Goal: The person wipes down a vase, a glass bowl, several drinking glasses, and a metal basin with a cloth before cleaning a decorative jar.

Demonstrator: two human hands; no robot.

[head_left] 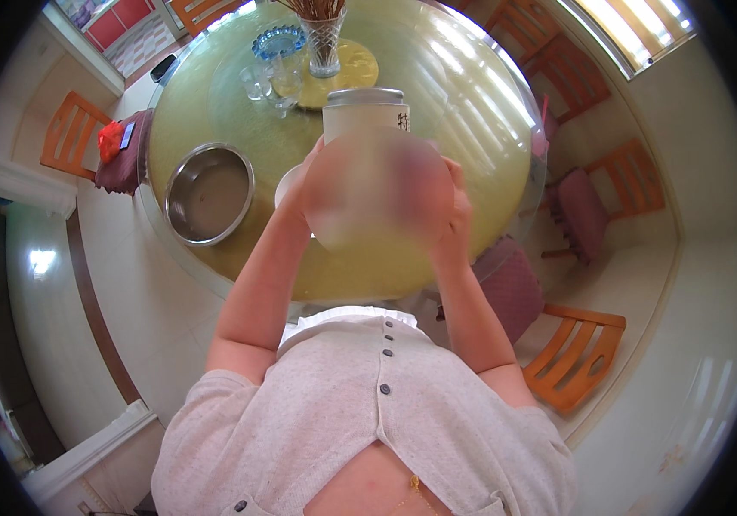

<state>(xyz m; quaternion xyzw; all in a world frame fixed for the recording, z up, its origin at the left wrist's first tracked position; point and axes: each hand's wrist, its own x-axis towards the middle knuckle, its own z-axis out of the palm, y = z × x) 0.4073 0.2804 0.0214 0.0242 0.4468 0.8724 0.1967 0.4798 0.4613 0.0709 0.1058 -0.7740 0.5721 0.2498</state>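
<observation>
Both my hands hold a cream cylindrical canister (360, 113) with a silvery lid in front of me, over the near part of the round table (480, 129). My left hand (305, 185) grips its left side, and my right hand (457, 206) is wrapped round the right side. A blurred patch hides the canister's middle and part of the fingers. Beside my left hand, the edge of a white round object (286, 186) shows; its kind is hidden. Farther left on the table sits a steel basin (249, 191) with cloudy greyish-brown contents.
At the table's far side stand a glass vase (324, 53) with dried stems, a blue glass dish (279, 41) and several clear glasses (256, 83). Wooden chairs (576, 357) surround the table. A phone (127, 136) and a red bag (110, 142) lie on the left chair.
</observation>
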